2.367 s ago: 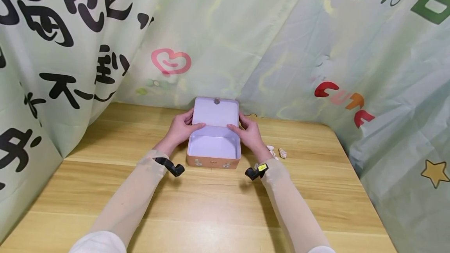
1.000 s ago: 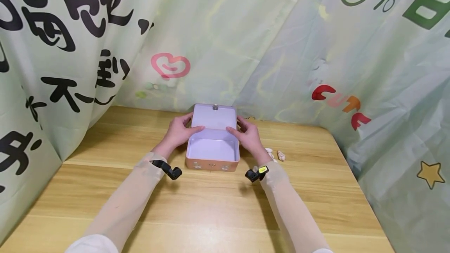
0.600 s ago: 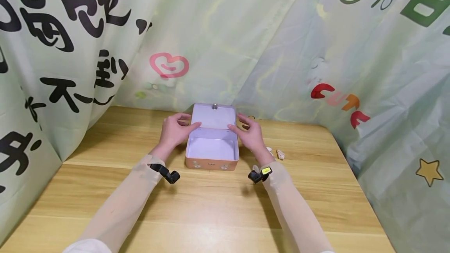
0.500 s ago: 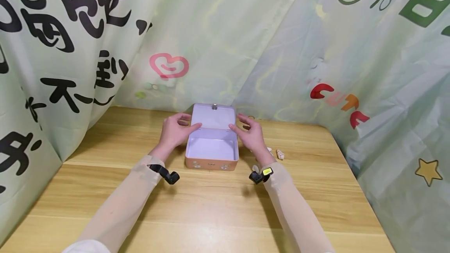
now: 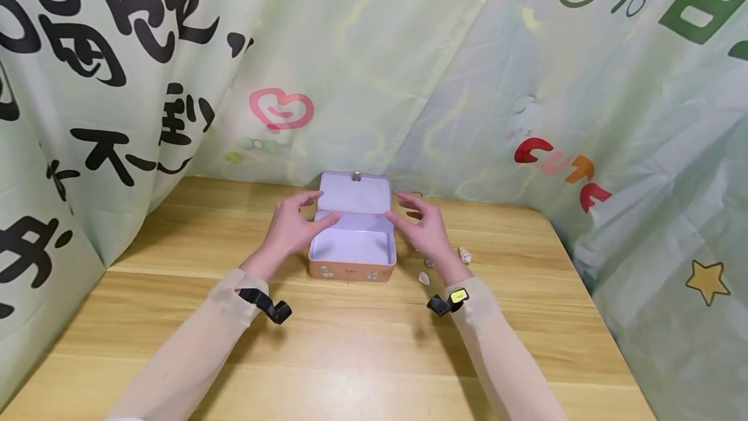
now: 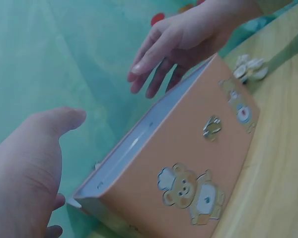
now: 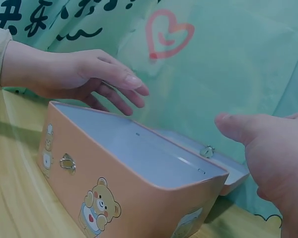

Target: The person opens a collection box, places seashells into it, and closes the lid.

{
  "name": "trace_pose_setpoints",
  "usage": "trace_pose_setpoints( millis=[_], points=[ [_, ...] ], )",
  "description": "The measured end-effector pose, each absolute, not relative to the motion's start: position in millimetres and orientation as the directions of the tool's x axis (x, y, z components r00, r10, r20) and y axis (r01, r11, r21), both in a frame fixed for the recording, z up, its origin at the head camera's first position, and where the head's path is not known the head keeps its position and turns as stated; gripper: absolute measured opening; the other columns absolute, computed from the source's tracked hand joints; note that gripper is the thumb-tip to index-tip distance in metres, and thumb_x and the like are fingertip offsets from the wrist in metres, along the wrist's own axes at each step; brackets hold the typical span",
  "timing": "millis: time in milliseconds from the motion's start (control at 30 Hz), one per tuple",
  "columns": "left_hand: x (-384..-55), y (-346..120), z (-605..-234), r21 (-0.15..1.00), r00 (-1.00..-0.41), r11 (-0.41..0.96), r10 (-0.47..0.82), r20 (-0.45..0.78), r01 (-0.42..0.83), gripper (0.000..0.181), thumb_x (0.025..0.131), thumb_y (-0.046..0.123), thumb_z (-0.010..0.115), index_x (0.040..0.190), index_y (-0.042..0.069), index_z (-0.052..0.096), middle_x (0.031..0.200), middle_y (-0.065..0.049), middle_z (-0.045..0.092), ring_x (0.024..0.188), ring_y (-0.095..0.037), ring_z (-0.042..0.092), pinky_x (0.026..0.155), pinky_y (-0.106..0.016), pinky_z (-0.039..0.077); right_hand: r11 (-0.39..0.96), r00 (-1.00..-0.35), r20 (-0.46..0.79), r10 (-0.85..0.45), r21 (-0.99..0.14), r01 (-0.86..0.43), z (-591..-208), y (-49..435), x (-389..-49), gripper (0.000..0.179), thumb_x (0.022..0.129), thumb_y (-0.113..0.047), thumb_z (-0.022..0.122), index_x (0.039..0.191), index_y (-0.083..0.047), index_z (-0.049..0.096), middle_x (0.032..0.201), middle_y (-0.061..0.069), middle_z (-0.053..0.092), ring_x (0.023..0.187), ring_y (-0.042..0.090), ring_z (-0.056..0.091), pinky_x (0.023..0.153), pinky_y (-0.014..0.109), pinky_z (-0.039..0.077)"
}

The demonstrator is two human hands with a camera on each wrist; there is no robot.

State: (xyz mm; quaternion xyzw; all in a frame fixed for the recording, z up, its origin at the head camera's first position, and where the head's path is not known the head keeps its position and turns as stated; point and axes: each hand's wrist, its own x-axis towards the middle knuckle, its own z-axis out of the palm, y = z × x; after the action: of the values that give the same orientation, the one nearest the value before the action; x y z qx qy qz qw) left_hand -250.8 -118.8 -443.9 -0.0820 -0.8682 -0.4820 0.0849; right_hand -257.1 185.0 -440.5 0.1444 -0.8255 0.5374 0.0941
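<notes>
A small orange tin box (image 5: 351, 271) with a lilac inside stands on the table. Its lid (image 5: 355, 195) is folded back, away from me, with a metal catch at the lid's far edge. Bear pictures and a metal clasp (image 6: 212, 128) decorate the front, as the left wrist view shows. My left hand (image 5: 289, 225) hovers at the box's left side, fingers loosely spread and thumb over the inside edge. On the other side my right hand (image 5: 428, 226) is held likewise, its thumb near the hinge corner. Neither hand grips anything; both wrist views show air between fingers and tin.
Several small shells lie right of the box, among them a striped shell (image 5: 464, 255) and a pale flat one (image 5: 424, 279), close to my right wrist. A printed curtain (image 5: 374, 70) hangs along the back of the wooden table (image 5: 350, 356).
Both hands held the lid's sides earlier; they have let go and drawn slightly apart and toward me. The lid stays folded back. More shells show beside my right wrist.
</notes>
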Motion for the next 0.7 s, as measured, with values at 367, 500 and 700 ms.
trace_pose_setpoints(
  millis=[367,500,700],
  points=[
    [-211.1,-115.9,-439.3,0.758,-0.956,0.586,0.12,0.269,0.287,0.089,0.081,0.066,0.085,0.146,0.01,0.064,0.151,-0.01,0.059,0.146,-0.039,0.044,0.117,-0.06,0.035,0.344,-0.927,0.33,-0.179,-0.862,-0.373,-432.8,204.1,-231.3,0.051,0.096,-0.012,0.081,0.142,0.002,0.064,0.143,0.018,0.064,0.126,0.038,0.063,0.109,0.058,0.045],
    [-202.1,-116.9,-444.9,0.737,-0.948,0.601,0.129,0.292,0.309,0.089,0.081,0.065,0.086,0.146,0.009,0.064,0.15,-0.011,0.06,0.144,-0.039,0.046,0.115,-0.062,0.037,0.343,-0.924,0.331,-0.192,-0.859,-0.379,-434.7,212.9,-224.0,0.049,0.097,-0.01,0.079,0.141,0.004,0.063,0.142,0.021,0.064,0.125,0.041,0.063,0.109,0.059,0.045],
    [-191.2,-118.3,-452.4,0.708,-0.939,0.627,0.126,0.321,0.326,0.085,0.082,0.054,0.09,0.145,0.004,0.063,0.151,-0.014,0.059,0.143,-0.042,0.048,0.114,-0.064,0.037,0.344,-0.926,0.318,-0.203,-0.862,-0.371,-439.9,223.9,-213.6,0.046,0.098,-0.007,0.078,0.139,0.006,0.064,0.139,0.022,0.065,0.123,0.043,0.064,0.107,0.06,0.047]
  ],
)
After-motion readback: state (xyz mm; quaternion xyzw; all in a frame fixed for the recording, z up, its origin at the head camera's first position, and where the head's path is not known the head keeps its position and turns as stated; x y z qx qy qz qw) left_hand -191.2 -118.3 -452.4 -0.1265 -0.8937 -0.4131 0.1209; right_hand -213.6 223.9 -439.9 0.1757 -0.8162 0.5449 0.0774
